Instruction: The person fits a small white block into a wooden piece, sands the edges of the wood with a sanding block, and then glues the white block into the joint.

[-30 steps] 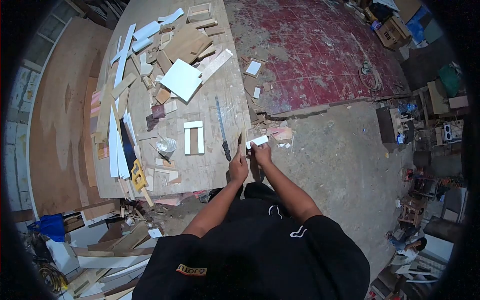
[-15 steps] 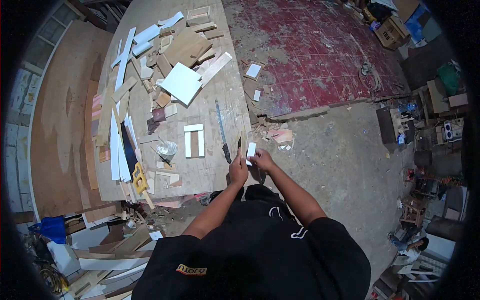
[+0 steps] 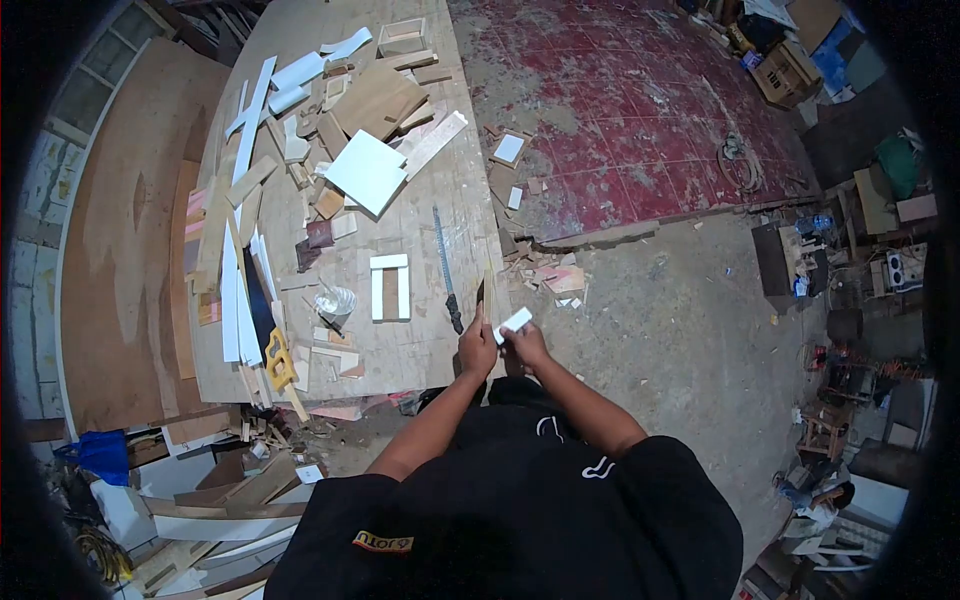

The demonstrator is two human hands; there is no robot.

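At the table's right edge, my left hand [image 3: 478, 350] is closed around a thin dark-and-tan strip [image 3: 484, 297] that points away from me; its kind I cannot tell. Close beside it, my right hand [image 3: 527, 345] pinches a small white block [image 3: 515, 321], which sits tilted between thumb and fingers near the left fingertips. On the table left of my hands lies a slim saw-like blade with a black handle [image 3: 454, 312]. Farther left is a white three-sided frame [image 3: 377, 292] around a brown middle.
The wooden table [image 3: 420, 355] carries a yellow-handled handsaw [image 3: 280, 362], a clear plastic cup [image 3: 335, 298], a white square panel [image 3: 366, 172], a small wooden box [image 3: 402, 37] and many offcuts. Scraps litter the concrete floor [image 3: 650, 330] at right. A person [image 3: 832, 497] is at the far lower right.
My right hand has turned the white block from nearly upright to slanting right, and moved slightly down and right. The left hand stays almost in place, still holding the strip.
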